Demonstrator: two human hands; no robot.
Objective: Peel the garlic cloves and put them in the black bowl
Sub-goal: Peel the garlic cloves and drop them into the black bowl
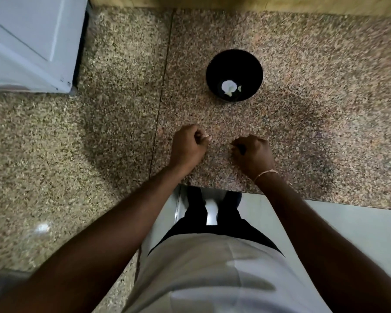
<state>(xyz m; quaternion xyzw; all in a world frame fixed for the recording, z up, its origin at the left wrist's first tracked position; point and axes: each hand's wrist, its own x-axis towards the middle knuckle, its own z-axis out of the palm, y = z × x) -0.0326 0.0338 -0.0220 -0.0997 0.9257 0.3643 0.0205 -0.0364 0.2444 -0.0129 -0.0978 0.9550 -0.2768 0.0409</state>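
The black bowl [212, 71] stands on the speckled stone counter, beyond both hands. Pale peeled garlic [229, 87] lies at its bottom. My left hand [189, 144] rests on the counter with its fingers curled, and a small pale garlic clove [207, 138] shows at its fingertips, pinched there. My right hand [254, 153] sits a short way to the right, also curled on the counter. Nothing shows inside it. A thin bracelet circles the right wrist. The picture is slightly blurred.
The stone counter [314, 109] stretches left and right, with a seam [165, 86] running down just left of the left hand. A white appliance [29, 41] stands at the far left corner. The counter's front edge [325, 201] runs just behind my wrists.
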